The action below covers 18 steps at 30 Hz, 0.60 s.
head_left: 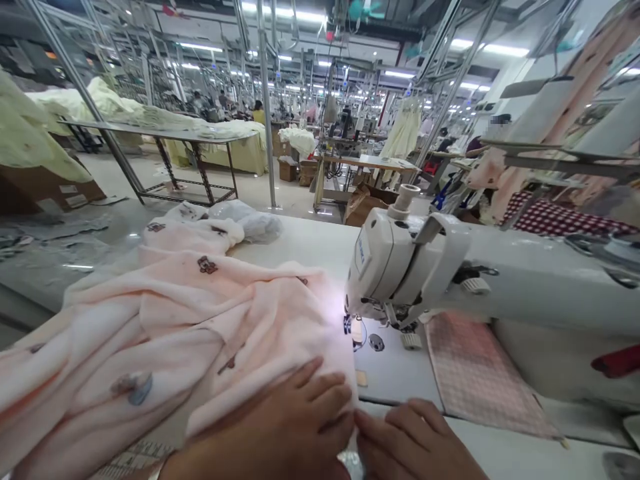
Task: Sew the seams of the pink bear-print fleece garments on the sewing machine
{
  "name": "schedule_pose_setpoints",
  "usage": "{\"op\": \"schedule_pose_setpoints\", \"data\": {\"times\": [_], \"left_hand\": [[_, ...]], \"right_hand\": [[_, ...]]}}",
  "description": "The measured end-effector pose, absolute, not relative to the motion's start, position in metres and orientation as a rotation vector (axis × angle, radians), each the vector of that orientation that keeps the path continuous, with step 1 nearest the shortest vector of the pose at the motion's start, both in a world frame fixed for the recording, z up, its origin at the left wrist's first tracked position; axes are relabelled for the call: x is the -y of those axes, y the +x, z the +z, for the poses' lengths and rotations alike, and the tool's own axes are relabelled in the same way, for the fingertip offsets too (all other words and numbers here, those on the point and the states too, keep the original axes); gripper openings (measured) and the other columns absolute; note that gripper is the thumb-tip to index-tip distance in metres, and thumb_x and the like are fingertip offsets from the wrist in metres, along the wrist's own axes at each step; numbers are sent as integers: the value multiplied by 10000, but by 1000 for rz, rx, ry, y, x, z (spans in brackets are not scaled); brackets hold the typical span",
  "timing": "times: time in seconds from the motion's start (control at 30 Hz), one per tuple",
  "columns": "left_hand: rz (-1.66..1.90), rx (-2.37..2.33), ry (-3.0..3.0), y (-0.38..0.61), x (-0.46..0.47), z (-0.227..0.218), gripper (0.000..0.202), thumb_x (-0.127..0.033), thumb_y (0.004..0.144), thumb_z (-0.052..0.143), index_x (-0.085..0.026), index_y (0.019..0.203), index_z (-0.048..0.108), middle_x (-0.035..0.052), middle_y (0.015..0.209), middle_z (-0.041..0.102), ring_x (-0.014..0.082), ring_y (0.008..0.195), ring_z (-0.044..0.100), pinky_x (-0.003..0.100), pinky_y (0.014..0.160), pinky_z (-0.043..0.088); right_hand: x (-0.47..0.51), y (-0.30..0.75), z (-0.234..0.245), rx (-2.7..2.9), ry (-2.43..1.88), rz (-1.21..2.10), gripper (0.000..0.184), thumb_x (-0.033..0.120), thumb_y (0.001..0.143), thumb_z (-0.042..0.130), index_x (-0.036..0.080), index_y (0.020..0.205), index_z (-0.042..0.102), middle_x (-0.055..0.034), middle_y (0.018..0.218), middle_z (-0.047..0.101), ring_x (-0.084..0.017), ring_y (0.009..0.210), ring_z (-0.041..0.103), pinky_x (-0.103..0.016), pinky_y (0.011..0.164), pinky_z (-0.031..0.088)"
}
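Note:
A large piece of soft pink fabric with small printed figures lies bunched across the left of the sewing table. Its right edge runs up to the needle area of a white sewing machine, where a small light shines. My left hand rests on the fabric near its front right edge, fingers stretched out over it. Close beside it, my right hand has thumb and fingers closed at the fabric's edge, in front of the machine's metal plate. The fingertips partly hide the edge there.
A pink checked cloth lies under the machine arm. A clear plastic bag sits at the table's back edge. Beyond stand a metal-framed table with pale yellow fabric, a metal post and cardboard boxes. Several people work farther off.

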State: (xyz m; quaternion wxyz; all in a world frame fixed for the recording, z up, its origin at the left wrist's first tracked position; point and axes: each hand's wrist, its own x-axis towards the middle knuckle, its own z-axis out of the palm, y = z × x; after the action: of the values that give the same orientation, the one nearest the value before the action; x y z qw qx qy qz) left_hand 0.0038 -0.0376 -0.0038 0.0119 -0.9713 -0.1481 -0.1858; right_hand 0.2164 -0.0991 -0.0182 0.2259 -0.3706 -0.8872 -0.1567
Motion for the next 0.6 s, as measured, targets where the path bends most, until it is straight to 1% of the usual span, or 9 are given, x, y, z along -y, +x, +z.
{"op": "schedule_pose_setpoints", "data": {"times": [0.03, 0.07, 0.17, 0.23, 0.27, 0.3, 0.4, 0.5, 0.6], "left_hand": [[-553, 477, -3069, 4, 30, -4, 341, -463, 871, 494, -188, 1061, 563, 44, 1130, 587, 203, 1080, 500, 370, 1019, 307], [-533, 488, -3102, 5, 22, -5, 341, -461, 879, 480, -186, 1066, 557, 51, 1140, 577, 205, 1088, 491, 382, 1030, 289], [-476, 495, -3170, 8, -2, -10, 214, -303, 894, 492, -187, 1067, 542, 57, 1148, 553, 200, 1060, 494, 407, 1037, 265], [-454, 458, -3203, 11, -18, -12, 167, -205, 874, 499, -189, 1032, 548, 51, 1089, 567, 196, 1031, 496, 410, 1024, 276], [-458, 432, -3212, 13, -25, -12, 139, -186, 878, 483, -187, 993, 560, 49, 1048, 577, 195, 1016, 496, 407, 1012, 288], [-473, 417, -3215, 14, -32, -12, 127, -190, 894, 458, -183, 953, 571, 49, 1013, 584, 193, 1003, 497, 401, 998, 303], [-586, 451, -3205, 21, -51, -7, 235, -248, 942, 386, -159, 863, 589, 59, 956, 587, 179, 930, 507, 359, 931, 365], [-694, 560, -3188, 28, -65, -2, 233, -264, 929, 420, -144, 816, 585, 58, 891, 577, 170, 846, 510, 325, 844, 409], [-675, 680, -3178, 31, -61, -5, 206, -242, 916, 437, -150, 798, 578, 54, 885, 574, 177, 851, 511, 325, 822, 420]], "right_hand": [[92, 215, -18, 2397, -1025, -417, 277, 239, 936, 379, 219, 846, 640, 52, 933, 700, -133, 663, 539, -340, 689, 358], [85, 213, -17, 2367, -1023, -390, 281, 253, 937, 383, 212, 829, 638, 40, 923, 699, -131, 661, 533, -338, 684, 352], [65, 213, -9, 2384, -1078, -260, 251, 191, 919, 389, 204, 866, 634, -1, 950, 682, -133, 709, 547, -330, 697, 360], [53, 215, -5, 2414, -1145, -193, 242, 158, 897, 396, 206, 883, 633, -25, 905, 668, -149, 759, 560, -325, 704, 382], [47, 216, -4, 2421, -1175, -194, 242, 149, 888, 399, 205, 882, 634, -36, 869, 659, -161, 783, 565, -322, 702, 396], [42, 217, -4, 2417, -1195, -214, 244, 143, 879, 400, 206, 877, 636, -45, 839, 648, -172, 797, 568, -320, 699, 409], [30, 219, -9, 2350, -1219, -300, 242, 151, 869, 408, 211, 885, 642, -56, 787, 628, -188, 794, 579, -316, 694, 443], [28, 219, -12, 2311, -1235, -300, 223, 169, 877, 424, 214, 888, 643, -47, 757, 620, -173, 744, 588, -303, 675, 459], [32, 215, -5, 2333, -1212, -292, 210, 174, 882, 426, 206, 912, 632, -48, 777, 636, -173, 744, 602, -306, 667, 475]]}}
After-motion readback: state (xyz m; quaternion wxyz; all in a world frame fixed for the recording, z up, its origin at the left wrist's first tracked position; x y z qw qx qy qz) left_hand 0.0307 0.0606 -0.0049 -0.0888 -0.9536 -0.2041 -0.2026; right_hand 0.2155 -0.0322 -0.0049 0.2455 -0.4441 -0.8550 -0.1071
